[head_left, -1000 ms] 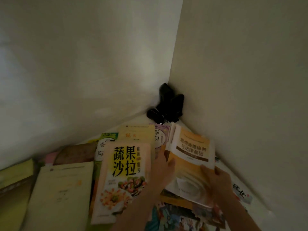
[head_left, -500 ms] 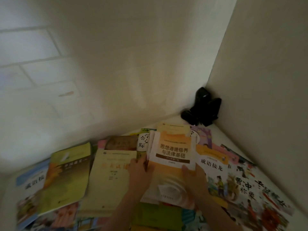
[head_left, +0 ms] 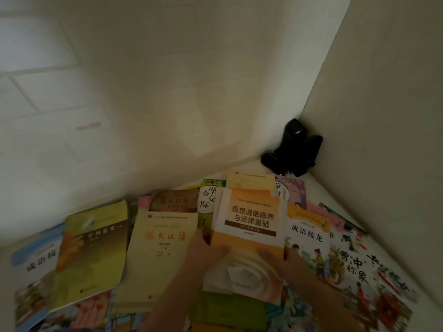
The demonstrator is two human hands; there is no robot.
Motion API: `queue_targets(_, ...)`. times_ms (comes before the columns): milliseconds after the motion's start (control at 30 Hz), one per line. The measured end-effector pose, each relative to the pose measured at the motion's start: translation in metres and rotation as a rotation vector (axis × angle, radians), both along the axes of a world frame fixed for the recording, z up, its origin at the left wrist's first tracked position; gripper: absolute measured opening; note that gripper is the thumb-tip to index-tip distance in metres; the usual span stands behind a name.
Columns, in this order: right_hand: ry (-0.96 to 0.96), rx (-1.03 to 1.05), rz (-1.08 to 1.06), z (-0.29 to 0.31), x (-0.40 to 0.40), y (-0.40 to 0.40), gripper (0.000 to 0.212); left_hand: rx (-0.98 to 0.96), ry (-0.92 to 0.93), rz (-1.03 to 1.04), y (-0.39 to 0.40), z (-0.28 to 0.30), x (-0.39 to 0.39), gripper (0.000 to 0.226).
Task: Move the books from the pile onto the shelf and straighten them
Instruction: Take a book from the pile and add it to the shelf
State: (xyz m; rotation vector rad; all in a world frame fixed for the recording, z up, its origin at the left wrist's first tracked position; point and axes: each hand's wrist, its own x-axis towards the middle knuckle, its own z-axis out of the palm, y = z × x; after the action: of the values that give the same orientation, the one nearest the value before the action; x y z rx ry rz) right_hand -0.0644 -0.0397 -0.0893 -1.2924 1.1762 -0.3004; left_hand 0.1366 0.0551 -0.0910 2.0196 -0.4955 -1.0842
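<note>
The main risk, as I judge it, is that the orange-and-white book (head_left: 249, 238) slides or drags its neighbours out of line: it lies on top of a loose, overlapping spread of glossy covers in the lower half of the frame, and its lower cover looks bent or curled, so a pull from one side could buckle it or shift the books beneath. A second risk is the dim light and the tight corner at right of centre, where a dark object (head_left: 293, 149) sits against the two walls; a book pushed that way could knock into it. The left hand (head_left: 203, 250) grips the book's left edge just below mid-height, thumb lying on the cover and fingers hidden beneath, so that grip is closed round the edge. The right hand (head_left: 285, 258) holds the right edge at about the same height, thumb on the cover; how its other fingers lie cannot be told. The book lies roughly square to the view, in the lower centre of the frame, touching the pale yellow book (head_left: 158, 250) on its left and overlapping the illustrated children's book (head_left: 309, 238) on its right. A green book (head_left: 93, 250) lies further left.
</note>
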Motion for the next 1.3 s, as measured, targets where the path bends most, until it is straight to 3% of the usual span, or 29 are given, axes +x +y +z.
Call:
queue_targets(100,-0.013,-0.136,-0.022,0.001,-0.004,0.018,0.042,-0.058,0.192,0.085,0.004,0.003,0.004,0.053)
queue_targets(267,-0.014,-0.243,-0.001,0.007,-0.01,0.03,0.053,-0.201,0.365,-0.043,0.015,0.017,0.001,0.062)
queue_targets(400,-0.131,-0.324,0.041,0.021,-0.003,0.034,0.053,-0.372,0.215,-0.004,0.034,0.035,-0.001,0.081)
queue_targets(567,-0.189,-0.426,0.112,0.027,0.006,0.033,0.057,-0.564,0.034,-0.17,0.042,0.053,0.01,0.082)
queue_targets(633,-0.174,-0.435,0.109,0.023,0.007,0.037,0.073,-0.575,0.014,-0.219,0.045,0.044,0.014,0.09)
queue_targets(700,-0.167,-0.402,0.108,0.015,0.006,0.04,0.078,-0.551,0.012,-0.228,0.05,0.034,0.014,0.091)
queue_targets(800,-0.165,-0.323,0.185,0.008,0.006,0.04,0.058,-0.52,0.034,-0.203,0.054,0.024,0.012,0.088)
queue_targets(933,-0.117,-0.299,0.218,0.007,0.003,0.03,0.066,-0.567,0.059,-0.177,0.053,0.021,0.013,0.09)
queue_targets(1000,-0.112,-0.287,0.209,0.004,0.005,0.028,0.047,-0.577,0.062,-0.152,0.053,0.018,0.013,0.09)
queue_targets(1133,-0.078,-0.436,0.214,-0.002,0.008,0.032,0.037,-0.602,0.044,-0.086,0.052,0.008,0.009,0.089)
queue_targets(1300,-0.173,-0.431,0.196,0.028,0.018,0.032,0.059,-0.659,0.085,-0.011,0.052,0.034,0.01,0.079)
